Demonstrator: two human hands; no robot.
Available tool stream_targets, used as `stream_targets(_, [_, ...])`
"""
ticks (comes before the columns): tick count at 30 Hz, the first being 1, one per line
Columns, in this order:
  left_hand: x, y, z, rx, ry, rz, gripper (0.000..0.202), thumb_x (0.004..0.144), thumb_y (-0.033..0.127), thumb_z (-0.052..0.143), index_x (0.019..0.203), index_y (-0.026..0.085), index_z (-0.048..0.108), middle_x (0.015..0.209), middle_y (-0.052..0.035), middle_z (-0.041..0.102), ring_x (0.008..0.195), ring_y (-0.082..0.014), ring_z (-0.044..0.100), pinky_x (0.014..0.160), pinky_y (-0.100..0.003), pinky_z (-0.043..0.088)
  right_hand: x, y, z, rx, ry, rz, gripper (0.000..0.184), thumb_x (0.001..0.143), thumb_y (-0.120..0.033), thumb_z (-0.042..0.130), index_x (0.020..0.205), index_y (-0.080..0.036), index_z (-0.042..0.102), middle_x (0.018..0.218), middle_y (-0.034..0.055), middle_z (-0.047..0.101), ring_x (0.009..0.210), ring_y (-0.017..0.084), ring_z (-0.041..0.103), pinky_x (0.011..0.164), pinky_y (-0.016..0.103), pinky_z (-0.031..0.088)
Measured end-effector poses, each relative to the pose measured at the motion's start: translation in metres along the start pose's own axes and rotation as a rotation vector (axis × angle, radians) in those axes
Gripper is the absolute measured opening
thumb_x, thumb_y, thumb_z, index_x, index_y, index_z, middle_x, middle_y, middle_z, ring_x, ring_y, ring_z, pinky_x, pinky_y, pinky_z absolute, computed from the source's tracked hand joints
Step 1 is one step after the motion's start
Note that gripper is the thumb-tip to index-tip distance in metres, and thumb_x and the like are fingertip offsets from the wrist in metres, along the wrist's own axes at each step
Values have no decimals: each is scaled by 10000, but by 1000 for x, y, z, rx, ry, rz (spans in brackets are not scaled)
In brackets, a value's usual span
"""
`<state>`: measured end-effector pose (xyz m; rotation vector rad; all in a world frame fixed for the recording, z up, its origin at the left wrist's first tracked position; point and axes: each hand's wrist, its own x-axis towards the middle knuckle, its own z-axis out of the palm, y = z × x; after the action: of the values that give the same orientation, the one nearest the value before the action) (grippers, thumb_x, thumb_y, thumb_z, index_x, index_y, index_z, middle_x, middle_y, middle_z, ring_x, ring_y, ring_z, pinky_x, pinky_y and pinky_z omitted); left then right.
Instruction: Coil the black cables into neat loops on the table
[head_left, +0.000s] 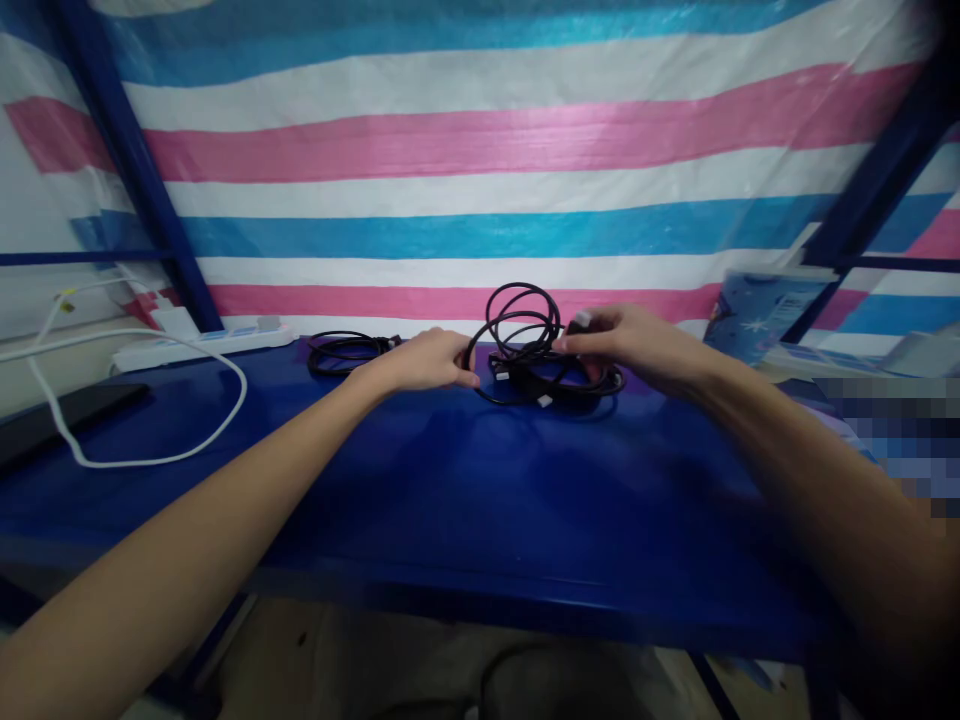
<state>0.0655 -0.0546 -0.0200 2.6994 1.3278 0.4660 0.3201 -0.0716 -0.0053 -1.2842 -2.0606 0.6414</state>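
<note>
Black cables (517, 345) lie in loose loops near the back middle of the blue table (465, 500), with a few light-coloured plug ends among them. My left hand (435, 360) pinches one loop at the left side of this tangle between thumb and fingers. On the other side, my right hand (619, 340) grips a black cable end with a pale metal tip showing above the fingers. Some loops rise off the table between both hands. A separate coiled black cable (341, 353) rests just left of my left hand.
At the back left sits a white power strip (217, 345) with a white charger (176, 322) in it. A white cable (150, 463) curves over a dark flat device (75, 415). A blue patterned bag (765, 315) stands at right, before striped sheeting (480, 140).
</note>
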Motion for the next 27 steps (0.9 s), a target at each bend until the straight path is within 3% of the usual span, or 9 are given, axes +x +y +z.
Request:
stream_targets(3, [-1,14,10,-91,-146,108,151,771,315,604,762,178,667,722,-8,686,641,-133,608,595,-235,429,5,4,6,-50,221,-137,346,830,-519,559,759,-181,537,731,39,528,635,148,478,556,283,365])
stream_targets(5, [0,24,17,-124,-154,133,92,746,240,597,752,199,680,742,4,694,668,-133,610,616,-239,428,6,2,13,-191,268,-269,319,889,-479,472,771,-186,519,801,62,540,727,178,500,645,309,397])
stream_targets(8, [1,31,24,-160,-31,54,141,713,161,541,757,203,669,753,-20,696,682,-158,606,603,-269,419,5,-6,26,-306,182,-417,277,928,-417,404,837,-180,513,845,76,570,767,188,526,692,309,412])
stream_targets(12, [2,29,20,-283,193,-175,218,762,169,441,892,158,616,785,-103,691,600,-170,614,535,-295,435,0,-13,39,-412,96,-479,240,941,-364,401,969,-160,522,799,56,610,666,160,548,611,264,373])
stream_targets(16, [1,32,8,-503,235,-262,327,907,267,262,1019,151,547,895,-133,702,583,-129,638,488,-243,457,-3,-17,41,-586,99,-506,256,951,-306,372,1097,-167,529,816,61,658,661,168,585,597,254,333])
stream_targets(18, [1,38,5,-628,267,-226,432,958,379,184,1002,145,545,913,-141,695,619,-125,644,499,-230,467,-5,-19,43,-703,103,-496,275,927,-274,378,1130,-155,521,833,84,674,670,193,597,576,265,302])
stream_targets(21, [1,46,7,-737,277,-96,418,957,467,301,915,148,568,861,-119,672,585,-115,617,491,-226,458,-9,-23,46,-823,89,-459,375,874,-256,389,1206,-96,454,872,139,683,663,234,602,554,291,275])
stream_targets(24, [0,49,11,-719,235,7,374,944,468,376,917,151,572,863,-94,648,547,-102,599,488,-230,453,-10,-23,49,-779,81,-465,418,847,-248,368,1217,-53,385,909,181,669,667,254,603,557,312,312])
stream_targets(27, [-4,49,9,-559,220,101,378,911,481,455,1057,153,575,925,-69,653,566,-100,599,526,-234,459,-8,-18,50,-621,116,-490,370,830,-232,377,1169,-86,358,901,169,649,688,240,599,569,310,359])
